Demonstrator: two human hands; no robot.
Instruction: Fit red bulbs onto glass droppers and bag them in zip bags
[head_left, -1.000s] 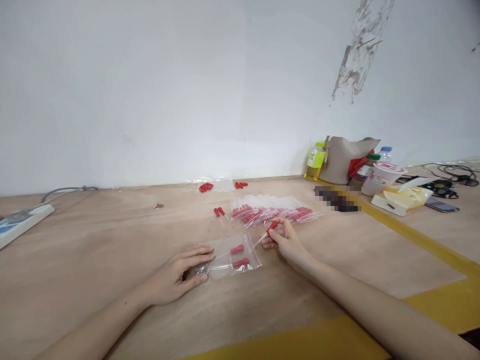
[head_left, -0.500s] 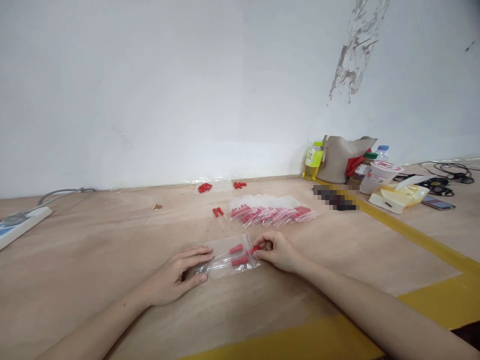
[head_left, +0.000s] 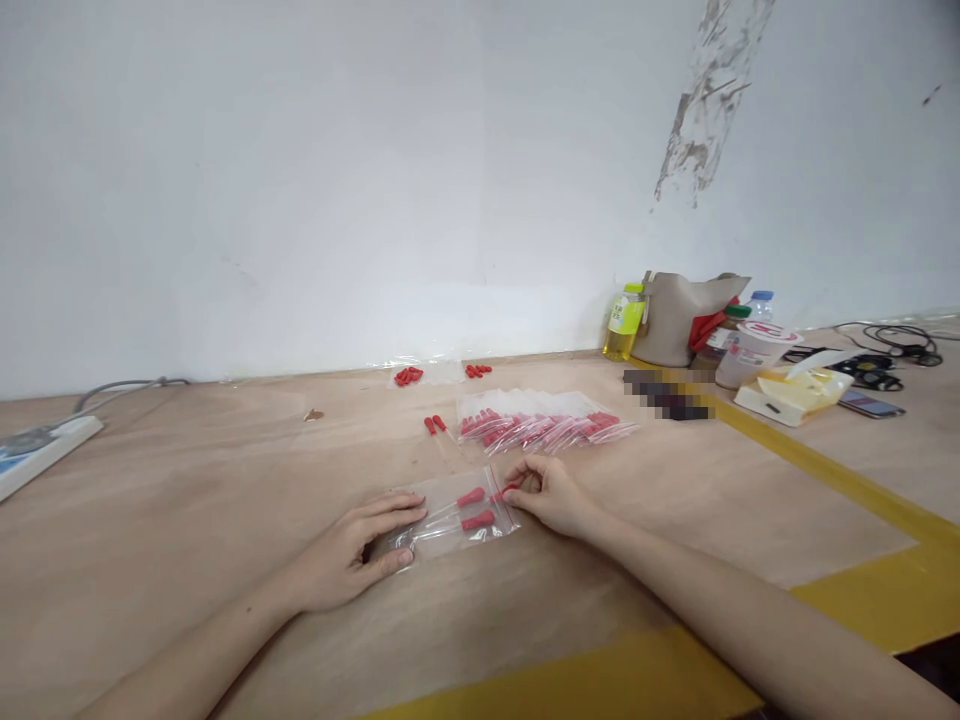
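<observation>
A clear zip bag (head_left: 442, 541) lies flat on the table in front of me, with two red-bulbed droppers (head_left: 478, 520) inside it. My left hand (head_left: 375, 535) rests on the bag's left end, fingers stretched out and thumb spread apart from them. At the bag's right-hand mouth, my right hand (head_left: 546, 494) pinches the red bulb of another dropper (head_left: 498, 496). This bulb sits at the zip strip, partly covered by my fingertips. Just beyond the bag, two loose droppers (head_left: 435, 426) lie side by side.
Overlapping filled zip bags (head_left: 540, 428) lie farther back. Small red bulbs (head_left: 409, 376) are near the wall. At right stand a yellow bottle (head_left: 624, 322), a lidded cup (head_left: 750, 355), a tissue pack (head_left: 795, 392) and a phone (head_left: 871, 404). A power strip (head_left: 52, 455) is at left.
My right hand has shifted very slightly left at the bag's mouth, its fingers covering more of the pinched bulb. My left hand stays on the bag.
</observation>
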